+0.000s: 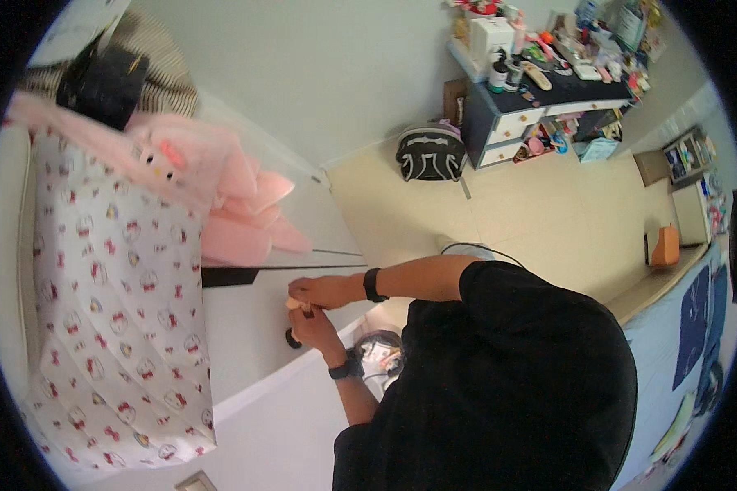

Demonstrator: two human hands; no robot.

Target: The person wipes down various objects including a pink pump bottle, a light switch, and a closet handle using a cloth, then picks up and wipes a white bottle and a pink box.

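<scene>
My right hand (322,291) and my left hand (317,331) meet over a white surface (245,331), their fingers pinched together. Between them is a small pale-orange object (294,304), mostly covered by the fingers, so its kind is unclear. A small black curved item (292,338) shows just beside my left hand; whether it touches the hand cannot be made out. Both wrists wear black bands. Beyond the hands lies a white quilted cloth (116,294) printed with cartoon cats and bows. Next to it is a pink plush garment (221,184) with a cat face.
A black bag (101,83) and striped fabric (166,67) lie at the upper left. Near my body stands a filled bin (379,356). A backpack (431,153) rests on the floor beside a cluttered dark desk (553,92). At the right is a bed (657,350).
</scene>
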